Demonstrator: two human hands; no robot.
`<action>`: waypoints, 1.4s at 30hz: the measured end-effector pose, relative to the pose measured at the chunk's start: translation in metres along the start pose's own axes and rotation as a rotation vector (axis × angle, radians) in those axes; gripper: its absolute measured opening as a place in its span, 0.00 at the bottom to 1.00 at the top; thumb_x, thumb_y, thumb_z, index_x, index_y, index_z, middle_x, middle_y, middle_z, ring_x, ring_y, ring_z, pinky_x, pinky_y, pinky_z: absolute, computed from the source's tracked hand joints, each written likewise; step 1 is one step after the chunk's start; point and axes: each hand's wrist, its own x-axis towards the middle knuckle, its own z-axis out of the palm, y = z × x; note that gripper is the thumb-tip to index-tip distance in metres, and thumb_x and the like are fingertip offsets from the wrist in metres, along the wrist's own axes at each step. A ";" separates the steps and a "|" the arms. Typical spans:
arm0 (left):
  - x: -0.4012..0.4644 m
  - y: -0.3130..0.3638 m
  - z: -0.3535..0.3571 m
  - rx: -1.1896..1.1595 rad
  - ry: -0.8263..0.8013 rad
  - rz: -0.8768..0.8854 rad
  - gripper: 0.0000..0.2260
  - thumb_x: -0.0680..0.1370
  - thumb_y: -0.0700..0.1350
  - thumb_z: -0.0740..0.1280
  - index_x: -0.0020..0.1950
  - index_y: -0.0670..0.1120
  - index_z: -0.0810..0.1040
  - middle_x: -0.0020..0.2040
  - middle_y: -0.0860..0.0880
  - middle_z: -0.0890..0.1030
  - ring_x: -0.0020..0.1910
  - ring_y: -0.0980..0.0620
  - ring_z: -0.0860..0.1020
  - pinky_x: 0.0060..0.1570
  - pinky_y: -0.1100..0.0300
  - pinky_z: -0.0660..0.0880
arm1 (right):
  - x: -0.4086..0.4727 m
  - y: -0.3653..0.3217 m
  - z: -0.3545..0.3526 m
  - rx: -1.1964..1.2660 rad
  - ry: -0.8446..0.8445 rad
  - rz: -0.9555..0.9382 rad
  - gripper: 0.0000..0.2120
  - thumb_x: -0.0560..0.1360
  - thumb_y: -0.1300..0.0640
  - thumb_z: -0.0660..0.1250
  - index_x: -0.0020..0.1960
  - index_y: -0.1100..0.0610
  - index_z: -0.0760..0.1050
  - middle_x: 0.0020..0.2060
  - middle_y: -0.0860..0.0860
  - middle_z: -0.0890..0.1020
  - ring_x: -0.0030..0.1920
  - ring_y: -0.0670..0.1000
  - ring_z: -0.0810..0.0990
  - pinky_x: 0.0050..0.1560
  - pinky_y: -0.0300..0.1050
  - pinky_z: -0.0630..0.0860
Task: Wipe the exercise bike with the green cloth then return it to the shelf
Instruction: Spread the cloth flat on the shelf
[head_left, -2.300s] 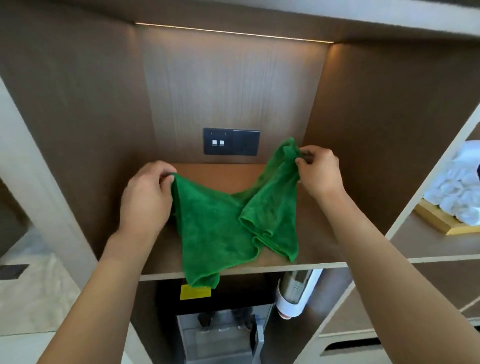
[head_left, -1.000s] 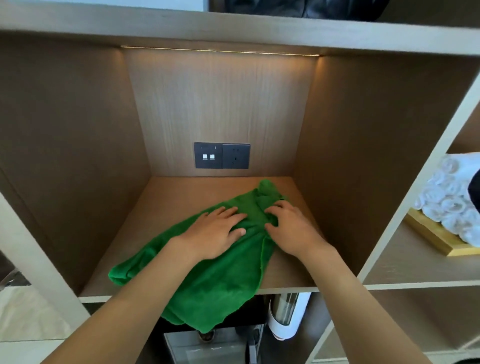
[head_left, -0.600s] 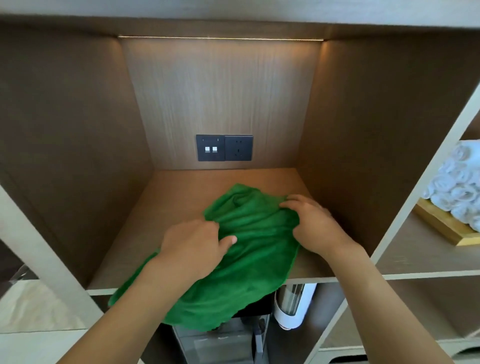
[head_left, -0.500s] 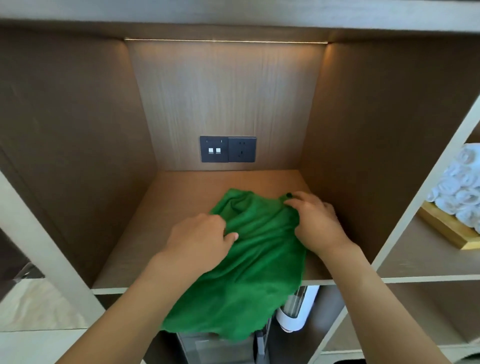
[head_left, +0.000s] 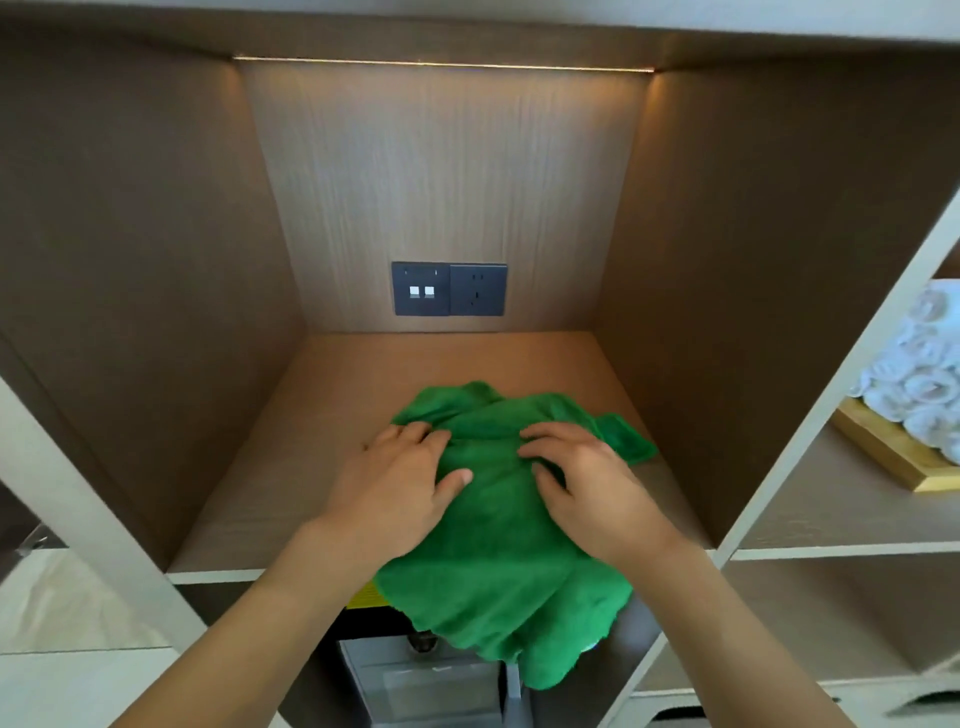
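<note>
The near part of the green cloth (head_left: 498, 561) hangs over the front edge of the shelf (head_left: 322, 415), above a dark appliance (head_left: 426, 670) below; the rest lies bunched on the board. My left hand (head_left: 395, 488) and right hand (head_left: 592, 493) rest flat on the cloth, side by side, fingers extended and pressing, gripping nothing. Bare board lies left of and behind the cloth. One double outlet panel (head_left: 449, 289) sits on the back wall. The right-hand compartment holds one wooden tray (head_left: 893, 457) of rolled white towels (head_left: 919, 374), count not determinable.
</note>
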 end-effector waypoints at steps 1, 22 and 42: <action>0.001 0.003 -0.006 0.006 0.077 -0.016 0.22 0.84 0.64 0.55 0.69 0.53 0.75 0.65 0.51 0.77 0.66 0.47 0.75 0.56 0.50 0.77 | 0.004 0.001 -0.001 -0.010 0.062 0.012 0.13 0.80 0.62 0.66 0.63 0.56 0.83 0.65 0.50 0.80 0.66 0.53 0.78 0.69 0.51 0.74; 0.048 -0.005 -0.026 -0.210 0.707 -0.083 0.15 0.73 0.43 0.77 0.53 0.47 0.73 0.53 0.47 0.73 0.50 0.44 0.76 0.40 0.51 0.76 | 0.055 -0.012 -0.006 -0.280 0.439 0.042 0.21 0.70 0.74 0.67 0.60 0.61 0.76 0.59 0.59 0.72 0.56 0.61 0.74 0.46 0.56 0.80; 0.048 -0.016 0.002 -0.073 0.185 -0.167 0.14 0.85 0.50 0.60 0.66 0.47 0.78 0.61 0.45 0.78 0.62 0.43 0.75 0.48 0.49 0.75 | 0.062 -0.028 0.007 -0.284 0.120 0.152 0.10 0.79 0.62 0.64 0.59 0.58 0.77 0.55 0.55 0.76 0.54 0.60 0.76 0.50 0.53 0.75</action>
